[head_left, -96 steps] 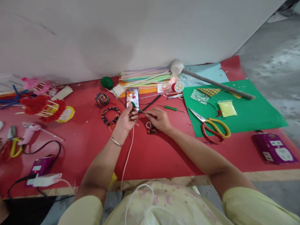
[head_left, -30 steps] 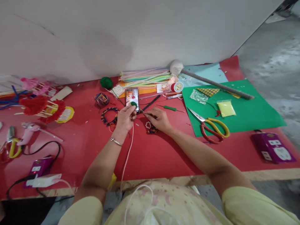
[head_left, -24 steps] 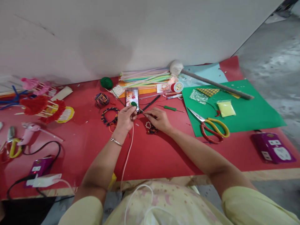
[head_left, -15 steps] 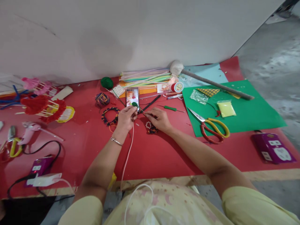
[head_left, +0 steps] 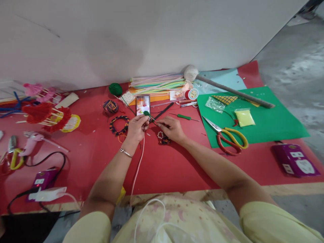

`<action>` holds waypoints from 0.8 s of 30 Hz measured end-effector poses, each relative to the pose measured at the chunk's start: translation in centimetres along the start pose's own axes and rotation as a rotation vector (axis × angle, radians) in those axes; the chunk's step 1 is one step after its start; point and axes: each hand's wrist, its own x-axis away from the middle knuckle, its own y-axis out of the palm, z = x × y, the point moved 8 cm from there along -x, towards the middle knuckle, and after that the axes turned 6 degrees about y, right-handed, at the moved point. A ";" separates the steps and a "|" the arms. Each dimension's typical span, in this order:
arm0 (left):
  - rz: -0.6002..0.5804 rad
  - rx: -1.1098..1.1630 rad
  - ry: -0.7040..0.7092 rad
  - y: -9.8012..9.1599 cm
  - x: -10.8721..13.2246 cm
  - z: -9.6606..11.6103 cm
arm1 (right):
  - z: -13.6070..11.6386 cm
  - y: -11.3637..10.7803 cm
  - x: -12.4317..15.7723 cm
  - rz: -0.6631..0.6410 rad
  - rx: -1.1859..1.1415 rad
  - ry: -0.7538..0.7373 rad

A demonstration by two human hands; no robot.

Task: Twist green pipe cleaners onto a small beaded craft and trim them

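Pinched in my left hand point(head_left: 137, 128) is a small green crochet piece point(head_left: 146, 113), just in front of a lit phone point(head_left: 140, 109). My right hand point(head_left: 172, 129) grips a thin metal crochet hook point(head_left: 153, 118), its tip reaching to the green piece. A strand of yarn runs from the green yarn ball point(head_left: 115, 89) toward my left hand. Under my right fingers lie a small beaded ring point(head_left: 160, 135) and a dark braided loop, partly hidden. Left of my left hand are a dark braided band point(head_left: 113, 127) and a multicoloured yarn ball point(head_left: 110, 106).
To the right, scissors point(head_left: 229, 139) lie partly over a green sheet point(head_left: 273, 118), near a green-handled hook point(head_left: 184, 117). Pipe cleaners point(head_left: 157, 84) and a thread spool point(head_left: 191, 94) lie behind. A glue gun point(head_left: 32, 143) and purple box point(head_left: 44, 179) are left; another purple box point(head_left: 295, 160) is right.
The green piece and my left fingers have shifted very slightly to the right. Everything else stays in place.
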 end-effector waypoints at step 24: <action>0.017 0.044 -0.011 0.1 0.1 -0.2 | -0.1 -0.1 0.0 -0.001 0.001 0.006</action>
